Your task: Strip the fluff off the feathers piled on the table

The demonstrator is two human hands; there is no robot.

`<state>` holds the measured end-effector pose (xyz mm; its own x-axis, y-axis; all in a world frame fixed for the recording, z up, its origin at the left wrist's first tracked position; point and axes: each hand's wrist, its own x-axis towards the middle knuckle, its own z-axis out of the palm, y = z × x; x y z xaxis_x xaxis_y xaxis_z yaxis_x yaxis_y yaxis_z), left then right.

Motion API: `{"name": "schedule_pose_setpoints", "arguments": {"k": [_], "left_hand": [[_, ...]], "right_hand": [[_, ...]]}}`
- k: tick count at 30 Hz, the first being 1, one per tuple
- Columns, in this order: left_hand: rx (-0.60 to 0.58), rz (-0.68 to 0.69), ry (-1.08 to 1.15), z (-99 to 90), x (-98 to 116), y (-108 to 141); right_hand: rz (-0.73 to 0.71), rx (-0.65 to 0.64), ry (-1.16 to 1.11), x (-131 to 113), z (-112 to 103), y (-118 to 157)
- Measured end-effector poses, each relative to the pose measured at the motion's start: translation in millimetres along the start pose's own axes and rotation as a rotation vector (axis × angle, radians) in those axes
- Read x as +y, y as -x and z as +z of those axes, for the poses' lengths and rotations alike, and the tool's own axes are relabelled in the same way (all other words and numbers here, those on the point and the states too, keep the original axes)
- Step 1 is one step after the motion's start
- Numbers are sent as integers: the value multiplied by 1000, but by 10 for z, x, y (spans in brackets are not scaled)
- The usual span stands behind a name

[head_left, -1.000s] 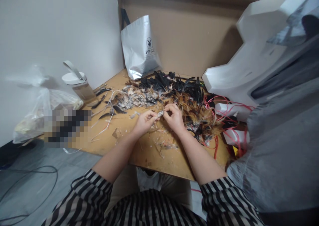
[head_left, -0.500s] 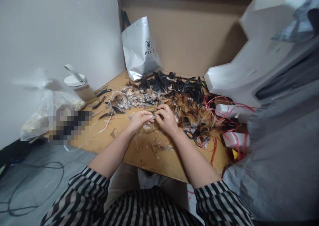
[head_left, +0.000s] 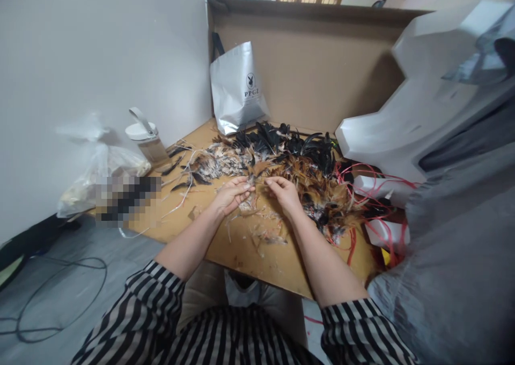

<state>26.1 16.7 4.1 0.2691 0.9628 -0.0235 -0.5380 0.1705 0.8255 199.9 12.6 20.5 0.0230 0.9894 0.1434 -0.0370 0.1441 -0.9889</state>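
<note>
My left hand (head_left: 233, 196) is closed in a pinch on a small brown feather (head_left: 258, 168), which sticks up from the fingertips over the table. A short gap to the right, my right hand (head_left: 285, 193) has thumb and forefinger pressed together; whatever is between them is too small to make out. Just beyond both hands lies a wide heap of feathers: brown ones (head_left: 317, 180) on the right, black ones (head_left: 263, 138) at the back, pale mottled ones (head_left: 217, 160) on the left. Loose fluff and feather scraps (head_left: 267, 233) are scattered on the wooden table (head_left: 241, 260) nearer me.
A silver bag (head_left: 237, 94) stands at the back against a cardboard panel (head_left: 322, 59). On the left are a lidded cup (head_left: 148, 142) and a plastic bag (head_left: 108, 169). Red strings (head_left: 372, 174) tangle around white foam blocks on the right, beside grey fabric (head_left: 462, 263).
My hands have drawn apart, the right one moving rightward. A brown feather now shows upright at my left fingertips. The whole view has shifted slightly.
</note>
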Motion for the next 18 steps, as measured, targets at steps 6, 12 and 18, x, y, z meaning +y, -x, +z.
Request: {"name": "schedule_pose_setpoints", "arguments": {"k": [6,12,18], "left_hand": [[96,111,-168,70,-47,5],[104,140,-278,128,-32,35],[1,10,-250,126,-12,65]], "right_hand": [[-33,-15,4,-57,241,103],[-100,51,68,18,267,80],[-26,-51,-58,-4,230,122]]}}
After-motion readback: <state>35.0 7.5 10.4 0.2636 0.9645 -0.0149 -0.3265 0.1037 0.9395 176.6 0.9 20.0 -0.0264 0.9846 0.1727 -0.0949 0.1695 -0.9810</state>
